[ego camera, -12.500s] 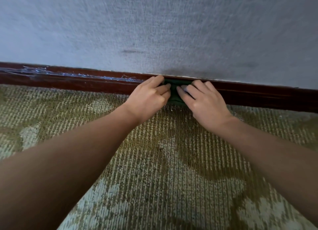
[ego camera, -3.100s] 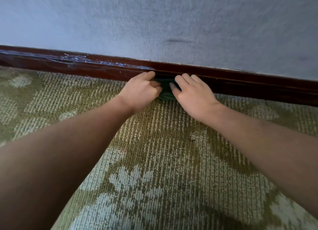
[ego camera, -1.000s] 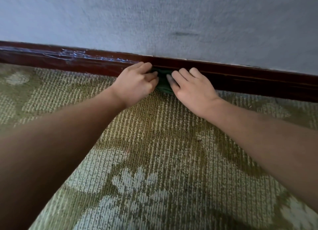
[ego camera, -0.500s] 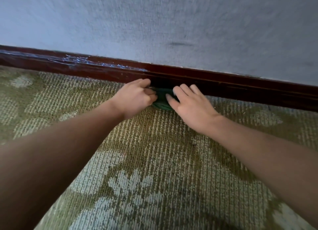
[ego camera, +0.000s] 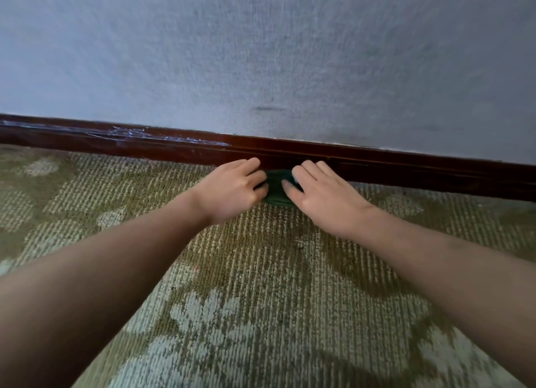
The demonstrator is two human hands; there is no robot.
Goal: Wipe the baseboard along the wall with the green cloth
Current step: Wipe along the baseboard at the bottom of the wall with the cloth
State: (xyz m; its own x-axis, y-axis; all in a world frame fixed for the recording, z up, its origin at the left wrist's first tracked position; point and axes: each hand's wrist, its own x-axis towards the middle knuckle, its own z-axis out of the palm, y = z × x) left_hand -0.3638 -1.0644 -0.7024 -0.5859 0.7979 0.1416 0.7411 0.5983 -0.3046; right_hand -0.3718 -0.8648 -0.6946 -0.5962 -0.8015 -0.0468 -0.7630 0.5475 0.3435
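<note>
Green cloth (ego camera: 278,188) sits bunched at the dark baseboard (ego camera: 406,168), left hand (ego camera: 232,191) at nine o'clock and right hand (ego camera: 324,197) at three both grasping it.

The wall (ego camera: 261,48) is a pale grey-blue with a fine woven-looking texture and 1 short dark smudge. The baseboard (ego camera: 406,170) is a glossy dark reddish brown, marked at its left stretch by whitish-blue streaks, perhaps scratches or glare. The carpet (ego camera: 261,300) is olive green with pale cream ribbed rows and pale flower shapes. The cloth (ego camera: 277,188) is deep green.
</note>
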